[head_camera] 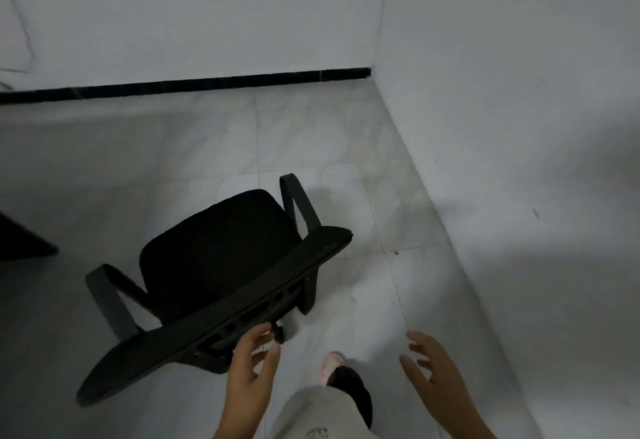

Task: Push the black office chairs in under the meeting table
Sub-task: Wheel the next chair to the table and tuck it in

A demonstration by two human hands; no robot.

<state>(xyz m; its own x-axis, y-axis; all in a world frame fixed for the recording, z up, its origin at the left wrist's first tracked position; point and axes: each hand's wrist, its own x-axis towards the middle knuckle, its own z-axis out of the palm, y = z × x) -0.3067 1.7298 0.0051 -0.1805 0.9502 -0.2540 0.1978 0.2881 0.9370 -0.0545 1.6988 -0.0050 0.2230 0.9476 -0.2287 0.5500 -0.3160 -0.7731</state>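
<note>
Head view, chair: the black chair (pixel 214 265) stands on the pale tile floor (pixel 311 147), at 7 o'clock from the middle of the picture. Its backrest top runs slanted from 8 o'clock to 2 o'clock, and the seat faces toward 11 o'clock.
Head view, left hand: the left hand (pixel 251 366) is at 6 o'clock, its fingers apart and relaxed, the fingertips just at the lower edge of the backrest. I cannot tell if they touch it; it grips nothing.
Head view, right hand: the right hand (pixel 433 369) is at 5 o'clock, fingers spread, free in the air, well apart from the chair.
Head view, table: a dark corner (pixel 24 241) shows at 9 o'clock; it may be the table, but I cannot be sure.
Risk, spin: a push with only the left hand, near one side of the backrest, will probably turn the chair and not roll it straight.
Risk, arms: the two armrests can catch the table edge if the chair comes in slanted.
Risk, foot: one foot (pixel 332 364) stands just beside the chair base, and a caster can roll on it.
Edges: the wall (pixel 502 127) closes the right side from 1 to 5 o'clock; the black skirting (pixel 207 85) closes the far side at 12 o'clock.
Open room: free floor lies at 10 to 12 o'clock, between chair and skirting, so the move toward 9 o'clock looks possible.
</note>
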